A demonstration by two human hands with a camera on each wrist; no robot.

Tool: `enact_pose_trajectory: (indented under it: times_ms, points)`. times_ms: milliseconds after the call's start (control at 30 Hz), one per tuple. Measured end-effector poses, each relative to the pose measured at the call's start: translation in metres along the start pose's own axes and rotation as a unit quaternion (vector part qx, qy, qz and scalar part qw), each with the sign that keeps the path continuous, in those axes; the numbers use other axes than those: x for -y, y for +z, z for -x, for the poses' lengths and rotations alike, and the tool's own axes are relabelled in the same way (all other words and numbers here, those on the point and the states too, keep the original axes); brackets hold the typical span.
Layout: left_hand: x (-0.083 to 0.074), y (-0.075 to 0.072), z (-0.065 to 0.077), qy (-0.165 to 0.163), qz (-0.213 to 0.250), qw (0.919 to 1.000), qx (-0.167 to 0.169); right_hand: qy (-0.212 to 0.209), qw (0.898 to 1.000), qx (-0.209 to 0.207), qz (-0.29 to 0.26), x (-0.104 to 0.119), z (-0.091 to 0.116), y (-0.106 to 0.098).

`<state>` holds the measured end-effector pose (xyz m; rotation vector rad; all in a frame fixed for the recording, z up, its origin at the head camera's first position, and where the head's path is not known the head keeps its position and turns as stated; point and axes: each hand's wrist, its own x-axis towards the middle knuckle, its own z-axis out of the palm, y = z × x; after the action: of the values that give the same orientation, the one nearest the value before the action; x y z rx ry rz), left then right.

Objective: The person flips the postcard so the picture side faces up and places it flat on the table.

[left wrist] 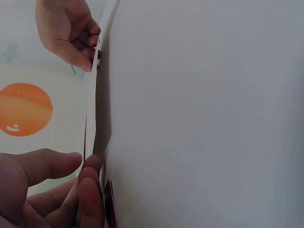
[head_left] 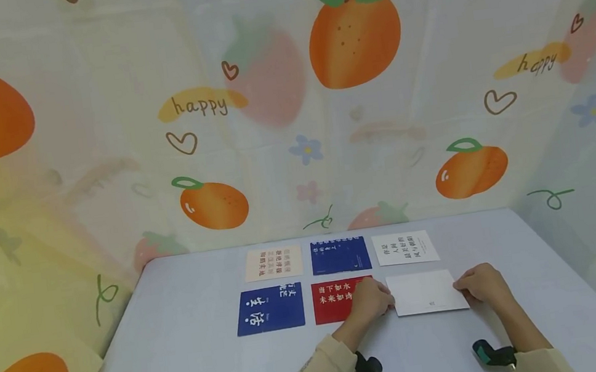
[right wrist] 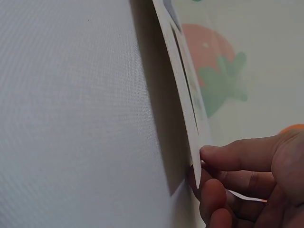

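Observation:
A white card (head_left: 428,292) with a tiny mark near its lower edge is held between both hands at the front right of the card layout. My left hand (head_left: 369,302) pinches its left edge and overlaps part of the red card (head_left: 334,302) in the head view. At the opposite edge, my right hand (head_left: 483,286) pinches the card between thumb and fingers. In the right wrist view the white card (right wrist: 183,90) is seen edge-on, casting a shadow on the tabletop, with the right thumb and fingers on its corner.
A blue card (head_left: 270,309) with white characters lies left of the red one. Behind are a cream card (head_left: 273,263), another blue card (head_left: 340,256) and a white lettered card (head_left: 405,248). The white tabletop (head_left: 184,349) meets a fruit-print cloth (head_left: 282,150) at the back.

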<state>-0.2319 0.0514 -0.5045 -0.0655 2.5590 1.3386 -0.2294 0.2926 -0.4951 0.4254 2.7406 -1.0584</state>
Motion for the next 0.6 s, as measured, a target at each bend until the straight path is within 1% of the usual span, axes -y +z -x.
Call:
enact_pose_trajectory:
  times_ms: [133,267,367,500,600]
  points:
    - [-0.0008,-0.0001,0.0004,0.003,0.002,1.0,-0.002,-0.002,1.0,-0.002,-0.009,-0.0004,0.0004,0.0002]
    - [-0.0011,-0.0008,-0.0001,0.0,0.015,0.9999,-0.005,-0.007,1.0,-0.002,-0.029,-0.0014,0.0014,-0.0003]
    - [-0.0016,-0.0026,-0.0012,-0.004,0.023,0.9997,-0.009,-0.004,0.998,-0.003,-0.059,-0.0028,0.0018,-0.0016]
    - [-0.0027,-0.0062,-0.0037,0.002,0.027,0.9994,-0.02,-0.002,0.995,-0.008,-0.102,-0.0039,0.0029,-0.0035]
    - [-0.0025,-0.008,-0.0055,0.006,0.038,0.9989,-0.027,-0.004,0.993,-0.012,-0.117,-0.0028,0.0043,-0.0044]
